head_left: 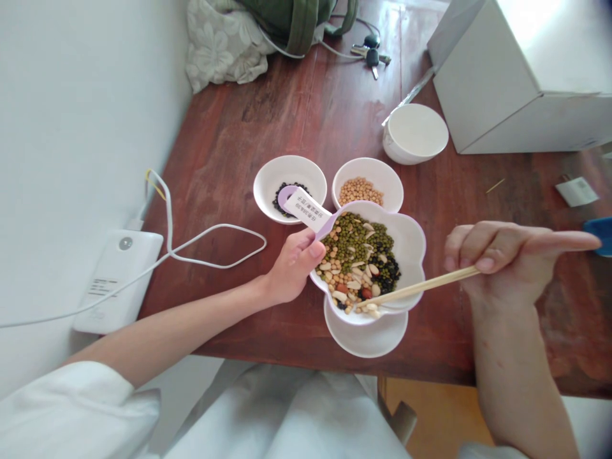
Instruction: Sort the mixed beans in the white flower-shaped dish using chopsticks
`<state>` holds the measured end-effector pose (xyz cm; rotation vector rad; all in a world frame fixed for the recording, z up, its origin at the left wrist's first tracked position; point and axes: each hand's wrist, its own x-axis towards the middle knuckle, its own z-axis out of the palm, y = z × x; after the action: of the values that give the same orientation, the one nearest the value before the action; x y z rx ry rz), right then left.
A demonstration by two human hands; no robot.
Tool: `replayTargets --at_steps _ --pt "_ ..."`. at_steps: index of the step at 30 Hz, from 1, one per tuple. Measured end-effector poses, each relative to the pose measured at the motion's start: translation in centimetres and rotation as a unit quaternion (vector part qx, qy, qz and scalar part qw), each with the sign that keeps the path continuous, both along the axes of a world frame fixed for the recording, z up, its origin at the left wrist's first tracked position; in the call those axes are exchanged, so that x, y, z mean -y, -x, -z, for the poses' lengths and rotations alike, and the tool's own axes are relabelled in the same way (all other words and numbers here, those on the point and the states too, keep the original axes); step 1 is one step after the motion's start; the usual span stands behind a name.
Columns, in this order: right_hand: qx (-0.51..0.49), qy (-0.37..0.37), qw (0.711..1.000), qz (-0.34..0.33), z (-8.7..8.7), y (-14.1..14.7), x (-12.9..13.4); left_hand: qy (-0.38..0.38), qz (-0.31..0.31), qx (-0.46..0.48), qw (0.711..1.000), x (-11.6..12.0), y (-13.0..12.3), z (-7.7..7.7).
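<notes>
My left hand (297, 264) grips the purple-edged handle of a flower-shaped bowl (410, 245), which holds mixed green, black and yellow beans and peanuts. My right hand (502, 258) is closed on wooden chopsticks (430, 282), whose tips touch the peanuts at the bowl's near side. Partly under the flower-shaped bowl sits a white bowl (368, 338). Beyond it, one white bowl (268, 185) contains black beans, and another (394, 185) contains yellow beans. A paper label with writing (306, 210) lies along the handle.
A white bowl (415, 134) with nothing visible inside stands beside a large white box (492, 83). Keys (372, 57) and a green bag (282, 22) are at the back. A power bank (119, 280) with a looping white cable is at left.
</notes>
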<state>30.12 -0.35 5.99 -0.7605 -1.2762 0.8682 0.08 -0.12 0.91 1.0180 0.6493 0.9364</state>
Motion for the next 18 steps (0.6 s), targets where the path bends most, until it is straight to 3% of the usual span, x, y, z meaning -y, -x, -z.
replayTargets --at_steps 6,14,16,18 --pt "-0.019 0.018 0.999 0.028 0.1 -0.2 0.0 -0.012 0.000 -0.003 1.000 0.0 0.0 0.0" --pt "-0.035 -0.031 0.993 -0.110 0.9 -1.6 -0.3 -0.027 -0.006 -0.010 1.000 -0.1 0.1 0.0" --pt "-0.042 -0.014 0.995 -0.093 1.2 -2.0 -0.2 -0.021 -0.007 -0.009 1.000 -0.1 0.0 0.0" --pt "-0.075 0.007 0.997 -0.026 1.6 -2.4 0.0 -0.013 -0.004 -0.007 1.000 -0.1 0.0 0.1"
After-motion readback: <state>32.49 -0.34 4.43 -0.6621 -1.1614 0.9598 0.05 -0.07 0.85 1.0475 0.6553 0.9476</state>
